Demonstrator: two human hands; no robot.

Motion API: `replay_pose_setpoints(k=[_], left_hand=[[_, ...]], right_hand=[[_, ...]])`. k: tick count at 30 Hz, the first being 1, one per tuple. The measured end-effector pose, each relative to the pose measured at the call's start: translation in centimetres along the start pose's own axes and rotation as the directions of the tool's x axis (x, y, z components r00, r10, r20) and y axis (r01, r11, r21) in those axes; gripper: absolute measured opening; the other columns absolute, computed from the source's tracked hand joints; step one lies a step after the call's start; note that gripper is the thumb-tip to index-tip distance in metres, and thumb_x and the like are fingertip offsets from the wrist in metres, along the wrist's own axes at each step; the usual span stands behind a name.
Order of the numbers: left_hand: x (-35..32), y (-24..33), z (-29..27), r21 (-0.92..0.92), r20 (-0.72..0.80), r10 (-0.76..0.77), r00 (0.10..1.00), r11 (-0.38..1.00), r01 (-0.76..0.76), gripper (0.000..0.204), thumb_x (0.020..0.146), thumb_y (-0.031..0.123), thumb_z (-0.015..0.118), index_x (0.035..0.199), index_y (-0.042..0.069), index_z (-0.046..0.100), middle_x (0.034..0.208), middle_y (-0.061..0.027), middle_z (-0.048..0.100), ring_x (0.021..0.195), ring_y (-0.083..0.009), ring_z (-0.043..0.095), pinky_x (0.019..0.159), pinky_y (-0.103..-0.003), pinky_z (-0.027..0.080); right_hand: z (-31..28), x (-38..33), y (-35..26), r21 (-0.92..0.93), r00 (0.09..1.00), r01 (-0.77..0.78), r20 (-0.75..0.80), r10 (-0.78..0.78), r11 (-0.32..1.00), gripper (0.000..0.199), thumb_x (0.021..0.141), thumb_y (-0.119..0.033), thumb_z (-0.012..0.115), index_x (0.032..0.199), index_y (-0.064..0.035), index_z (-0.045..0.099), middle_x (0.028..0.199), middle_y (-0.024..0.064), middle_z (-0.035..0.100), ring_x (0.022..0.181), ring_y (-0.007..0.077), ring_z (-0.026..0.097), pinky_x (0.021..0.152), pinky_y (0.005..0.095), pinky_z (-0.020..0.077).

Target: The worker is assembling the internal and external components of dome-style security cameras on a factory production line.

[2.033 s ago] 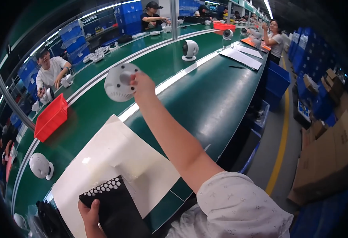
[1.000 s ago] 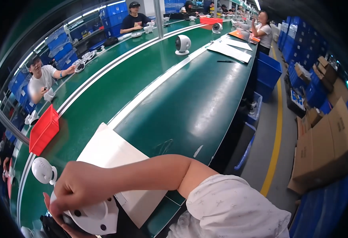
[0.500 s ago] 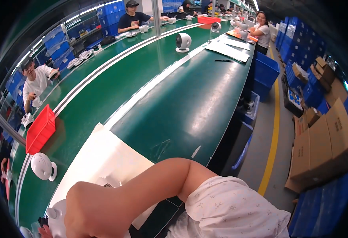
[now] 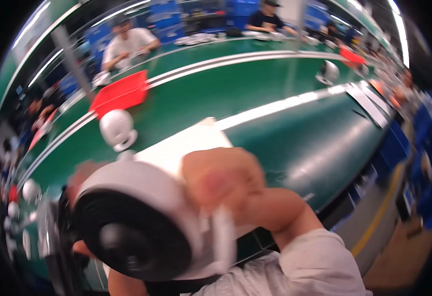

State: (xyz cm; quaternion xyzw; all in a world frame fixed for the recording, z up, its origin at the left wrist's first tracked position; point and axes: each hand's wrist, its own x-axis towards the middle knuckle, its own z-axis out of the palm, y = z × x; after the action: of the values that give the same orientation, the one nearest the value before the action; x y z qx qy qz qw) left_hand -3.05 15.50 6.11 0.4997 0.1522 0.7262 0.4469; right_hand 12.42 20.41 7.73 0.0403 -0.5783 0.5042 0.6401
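Note:
A white round-headed device (image 4: 137, 172) with a black ringed disc face and a small centre knob is held up close in front of me, tilted, its black face toward me. It looks like a small desk fan. My right hand (image 4: 221, 180) is closed around its right side, beside a white bracket-like part (image 4: 223, 237). My left hand (image 4: 85, 177) is blurred and mostly hidden behind the device; its fingers show at the left edge and appear wrapped around it. Below it lies a white sheet (image 4: 176, 143) on the green bench.
Another white round device (image 4: 117, 129) stands beyond the sheet, near a red bin (image 4: 122, 93). A dark upright object (image 4: 58, 246) is at left. White papers (image 4: 368, 106) lie at far right. Two people work across the green belt (image 4: 225, 84); blue crates line the right.
My view has swung left. The white device has come up into full view, its black face showing. My right hand now grips its right side, and my left fingers have appeared.

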Motion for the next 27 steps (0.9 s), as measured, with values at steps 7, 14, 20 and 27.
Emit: replay_pose_setpoints(k=[7,14,20,27], left_hand=[[-2.7,2.0,6.5,-0.226,-0.472,-0.055,0.88,0.972,-0.06,0.084,0.063,0.071,0.047,0.128,0.021,0.027,0.133,-0.0057,0.026,0.12,-0.027,0.028,0.098,-0.045,0.029],[-2.4,-0.5,7.7,0.082,-0.585,0.167,0.793,0.986,-0.147,0.073,0.071,0.054,0.048,0.129,0.02,0.02,0.132,-0.0088,0.023,0.119,-0.0262,0.03,0.097,-0.044,0.03],[-4.5,1.2,5.0,0.546,-0.47,0.325,0.821,0.837,-0.018,0.066,0.075,0.05,0.045,0.127,0.015,0.024,0.129,-0.0105,0.028,0.115,-0.0263,0.034,0.095,-0.044,0.031],[-6.0,2.9,-12.3,0.947,-0.154,0.384,0.91,0.319,0.026,0.058,0.08,0.046,0.041,0.123,0.009,0.029,0.124,-0.0129,0.034,0.11,-0.0265,0.039,0.093,-0.043,0.032]], right_hand=[[0.4,-1.7,1.6,0.098,0.958,0.201,0.188,-0.216,0.975,0.04,0.089,-0.031,0.03,0.059,-0.0067,0.043,0.06,0.0038,0.042,0.052,0.0165,0.037,0.049,0.0286,0.0307],[0.8,-2.1,1.1,0.249,0.859,0.294,0.355,-0.37,0.923,0.038,0.087,-0.036,0.031,0.063,-0.0087,0.043,0.063,0.0061,0.04,0.054,0.0234,0.038,0.049,0.0345,0.0295],[1.2,-2.3,0.2,0.169,0.907,0.241,0.312,-0.284,0.956,0.041,0.087,-0.036,0.03,0.058,-0.0089,0.041,0.06,0.0059,0.039,0.054,0.0217,0.038,0.049,0.0325,0.0293],[-1.4,-0.8,3.8,0.256,0.945,-0.326,0.11,0.308,0.91,0.045,0.084,-0.041,0.036,0.054,-0.0076,0.037,0.052,0.002,0.037,0.048,0.0116,0.035,0.047,0.0247,0.0285]])
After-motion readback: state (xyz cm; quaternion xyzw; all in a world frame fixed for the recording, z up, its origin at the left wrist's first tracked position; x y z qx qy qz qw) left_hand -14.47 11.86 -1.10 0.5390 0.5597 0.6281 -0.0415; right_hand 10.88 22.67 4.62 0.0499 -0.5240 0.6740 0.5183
